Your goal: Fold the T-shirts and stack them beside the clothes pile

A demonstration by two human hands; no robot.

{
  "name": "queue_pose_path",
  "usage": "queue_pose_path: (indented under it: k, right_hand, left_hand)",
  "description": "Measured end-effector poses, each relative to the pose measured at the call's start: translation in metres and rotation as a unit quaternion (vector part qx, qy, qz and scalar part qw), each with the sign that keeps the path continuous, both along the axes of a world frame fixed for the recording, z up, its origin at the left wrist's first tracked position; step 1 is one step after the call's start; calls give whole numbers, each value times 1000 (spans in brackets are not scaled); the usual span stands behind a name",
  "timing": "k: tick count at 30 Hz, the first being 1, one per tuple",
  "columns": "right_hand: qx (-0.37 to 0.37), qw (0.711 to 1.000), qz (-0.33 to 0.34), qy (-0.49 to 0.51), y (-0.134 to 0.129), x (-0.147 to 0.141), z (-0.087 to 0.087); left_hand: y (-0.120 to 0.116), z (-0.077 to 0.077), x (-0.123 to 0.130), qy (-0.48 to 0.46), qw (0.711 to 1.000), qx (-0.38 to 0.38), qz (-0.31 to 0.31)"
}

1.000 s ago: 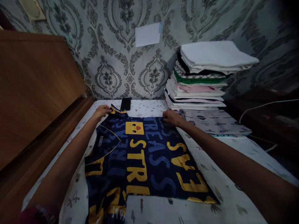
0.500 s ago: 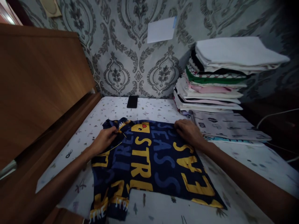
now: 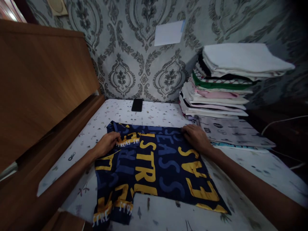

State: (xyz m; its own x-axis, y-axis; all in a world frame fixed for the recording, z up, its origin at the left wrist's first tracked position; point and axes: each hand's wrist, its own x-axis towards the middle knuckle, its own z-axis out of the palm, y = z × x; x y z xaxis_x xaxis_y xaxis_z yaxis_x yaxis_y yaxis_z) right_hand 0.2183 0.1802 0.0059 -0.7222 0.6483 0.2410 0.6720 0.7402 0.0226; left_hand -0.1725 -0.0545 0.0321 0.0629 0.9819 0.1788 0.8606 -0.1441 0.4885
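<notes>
A navy shirt with yellow and blue lettering (image 3: pixel 168 160) lies spread on the white patterned sheet. Its far left part, a sleeve with white print, is folded over onto the body. My left hand (image 3: pixel 107 144) is closed on the cloth at the shirt's left side, beside that folded sleeve. At the far right corner, my right hand (image 3: pixel 196 138) rests with bent fingers pinching the shirt's edge. The near left sleeve sticks out toward me at the bottom.
A tall stack of folded clothes (image 3: pixel 216 93) stands at the back right, beside folded grey printed cloth (image 3: pixel 226 130). A black phone (image 3: pixel 137 105) lies near the wall. Wooden furniture (image 3: pixel 48 80) borders the left side, and a white cable hangs at the far right.
The far sleeve, bunched up before, now lies flatter across the shirt and covers the yellow patch with the red beak. My left hand has shifted slightly; my right hand stays at the corner.
</notes>
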Motion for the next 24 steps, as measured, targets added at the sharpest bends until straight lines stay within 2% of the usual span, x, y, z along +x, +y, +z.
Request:
queue_pose_path:
  k: [3,6,9,12,14,16,20,24]
  right_hand:
    - [6,1000,-7,-21,-4,-6,5]
    - [1,999,47,1,-25,-34,14]
    - [-54,983,166,53,-65,-86,25]
    - [-99,952,282,63,-108,-147,27]
    - [-108,942,312,59,-129,-179,23]
    - [-107,943,311,49,-139,-201,19]
    - [-100,945,308,38,-141,-214,12]
    - [-98,941,318,67,-140,-210,7]
  left_hand:
    - [-3,-4,-6,-2,1000,0,8]
    - [6,-4,-26,-24,994,44,100]
    - [33,-3,-56,-47,978,40,199]
    - [65,-5,-79,-60,970,-23,233]
    - [81,-9,-87,-57,969,-43,235]
    - [90,-15,-91,-45,966,-53,247]
    - [94,-24,-94,-14,958,-56,281]
    - [90,-21,-94,4,959,-54,279]
